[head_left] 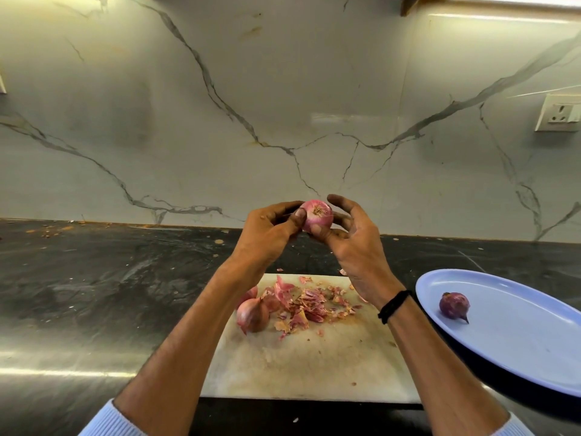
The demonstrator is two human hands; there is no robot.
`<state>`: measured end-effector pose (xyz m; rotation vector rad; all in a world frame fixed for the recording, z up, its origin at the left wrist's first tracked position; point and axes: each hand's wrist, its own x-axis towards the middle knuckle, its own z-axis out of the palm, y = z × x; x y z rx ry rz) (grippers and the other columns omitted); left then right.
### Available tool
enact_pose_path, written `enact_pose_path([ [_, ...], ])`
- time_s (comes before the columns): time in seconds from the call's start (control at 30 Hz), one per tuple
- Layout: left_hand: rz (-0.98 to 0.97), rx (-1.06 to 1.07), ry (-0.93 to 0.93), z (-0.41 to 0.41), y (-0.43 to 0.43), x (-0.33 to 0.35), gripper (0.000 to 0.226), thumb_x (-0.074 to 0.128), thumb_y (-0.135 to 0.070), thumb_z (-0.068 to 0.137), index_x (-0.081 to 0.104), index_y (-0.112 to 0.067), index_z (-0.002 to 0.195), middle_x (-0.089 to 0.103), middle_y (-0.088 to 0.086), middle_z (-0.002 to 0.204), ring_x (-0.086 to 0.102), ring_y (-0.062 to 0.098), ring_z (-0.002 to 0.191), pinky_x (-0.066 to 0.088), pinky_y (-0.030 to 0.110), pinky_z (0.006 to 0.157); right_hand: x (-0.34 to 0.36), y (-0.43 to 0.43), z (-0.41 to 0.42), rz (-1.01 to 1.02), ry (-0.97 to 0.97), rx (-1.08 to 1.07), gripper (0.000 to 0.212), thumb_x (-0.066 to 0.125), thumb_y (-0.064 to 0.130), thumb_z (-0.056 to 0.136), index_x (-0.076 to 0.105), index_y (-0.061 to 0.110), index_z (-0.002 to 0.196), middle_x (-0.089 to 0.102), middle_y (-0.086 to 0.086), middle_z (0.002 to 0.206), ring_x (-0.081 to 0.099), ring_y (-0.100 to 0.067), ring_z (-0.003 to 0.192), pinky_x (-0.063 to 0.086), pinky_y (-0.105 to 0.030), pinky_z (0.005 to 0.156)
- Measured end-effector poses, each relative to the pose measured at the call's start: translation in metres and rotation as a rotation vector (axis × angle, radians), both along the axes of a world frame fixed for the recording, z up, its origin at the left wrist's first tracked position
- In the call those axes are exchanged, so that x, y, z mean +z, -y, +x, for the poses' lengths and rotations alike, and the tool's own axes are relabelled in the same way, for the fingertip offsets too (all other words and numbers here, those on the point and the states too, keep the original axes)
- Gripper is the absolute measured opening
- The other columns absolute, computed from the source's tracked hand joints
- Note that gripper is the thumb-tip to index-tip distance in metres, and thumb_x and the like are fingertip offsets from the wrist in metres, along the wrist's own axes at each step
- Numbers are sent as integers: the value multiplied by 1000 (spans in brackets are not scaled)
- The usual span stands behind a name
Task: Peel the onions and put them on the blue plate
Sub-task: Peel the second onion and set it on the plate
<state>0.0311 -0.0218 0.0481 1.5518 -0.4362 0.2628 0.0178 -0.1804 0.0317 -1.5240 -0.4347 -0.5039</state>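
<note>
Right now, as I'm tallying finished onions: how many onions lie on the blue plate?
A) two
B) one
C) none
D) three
B: only one purple onion lies on the blue plate; the left hand and right hand hold a second onion above the cutting board.

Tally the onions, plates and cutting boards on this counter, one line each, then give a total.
Onions: 4 (held onion; peeled onion on the plate; whole onion on the board; half-hidden onion just behind it)
Blue plate: 1
Cutting board: 1
Total: 6
</note>
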Motion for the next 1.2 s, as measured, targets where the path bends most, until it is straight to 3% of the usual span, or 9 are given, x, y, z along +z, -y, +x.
enact_pose_path([
  [0.13, -11, -14, 39, 1, -1, -1, 31, 61, -10, 97, 67, -12, 126, 73, -7, 106, 70, 5, 99, 56, 19, 85, -3, 1, 2, 6, 39, -29, 36, 69, 17, 91, 59, 14, 126, 63, -6, 124, 64, -19, 115, 59, -41, 91],
  [0.3, 51, -47, 70, 2, 2, -2, 36, 62, -17, 96, 63, -15, 132, 71, 1, 116, 68, 14, 107, 56, 24, 88, -4, 2, 6, -15, 89, -87, 27, 64, 13, 96, 64, 19, 122, 64, -2, 125, 61, -20, 121, 59, -41, 88],
  [0.5, 78, -103, 72, 0, 2, -5, 28, 58, -20, 96, 63, -25, 123, 71, -3, 112, 67, 13, 108, 55, 24, 91, -2, 0, 2, 28, 82, -95, 23, 65, 4, 93, 71, 6, 115, 69, -6, 118, 69, -18, 107, 61, -37, 83],
  [0.63, 122, -88, 71, -1, 6, -5, 36, 58, -22, 95, 57, -15, 131, 67, 3, 117, 67, 14, 106, 56, 24, 91, -4, -1, 5, -66, 179, -264, 15, 69, 6, 90, 73, 6, 105, 72, -2, 105, 69, -13, 101, 60, -31, 83],
  [0.8, 208, -63, 113, -4, 10, -6, 42, 69, -14, 89, 57, -20, 128, 64, -14, 107, 63, -2, 98, 51, 8, 78, -10, 0, 11, -188, 205, -436, 12, 63, 14, 96, 68, 9, 105, 70, -3, 102, 66, -13, 96, 57, -22, 80],
  [0.97, 219, -101, 114, -7, 12, -9, 50, 69, -2, 87, 59, -11, 136, 67, -7, 119, 63, -4, 106, 51, 13, 92, -8, 8, 10, -239, 317, -683, 8, 59, 5, 97, 66, 5, 100, 65, 1, 92, 60, -10, 83, 44, -2, 71],
  [1.07, 206, -120, 111, -9, 17, -11, 49, 69, -3, 88, 60, -11, 135, 69, -7, 117, 64, -5, 106, 51, 15, 93, -5, 13, 11, -204, 270, -704, 9, 58, 6, 98, 67, 8, 99, 63, 8, 87, 59, 2, 77, 48, -6, 69],
  [1.2, 155, -66, 107, -4, 12, -9, 45, 69, -6, 89, 61, -12, 134, 70, -12, 110, 65, -5, 102, 51, 15, 92, -6, 9, 8, -206, 219, -552, 28, 54, -3, 96, 71, 15, 110, 69, 7, 106, 63, 2, 99, 51, -12, 80],
])
